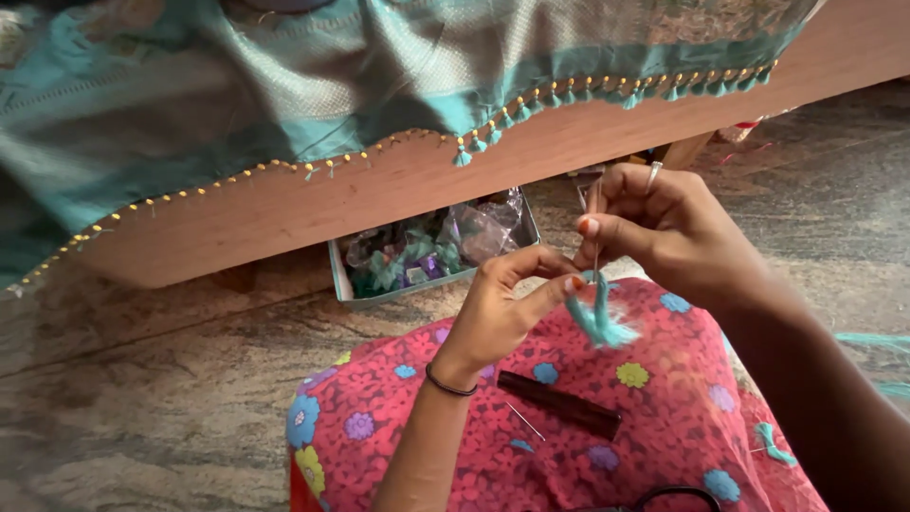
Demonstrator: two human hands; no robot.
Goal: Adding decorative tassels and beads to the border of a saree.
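Observation:
My left hand pinches the top of a small teal thread tassel between thumb and forefinger. My right hand, with a ring on one finger, holds a thin needle or hook upright, just above the tassel. Both hands hover over my lap, covered in pink floral cloth. A teal and gold fabric with a border of small teal tassels and gold beads hangs over a wooden edge in front of me.
On my lap lie a dark brown stick-like case and a thin needle. A shallow box of plastic packets and thread sits under the wooden edge. Black scissor handles show at the bottom. Stone floor spreads left.

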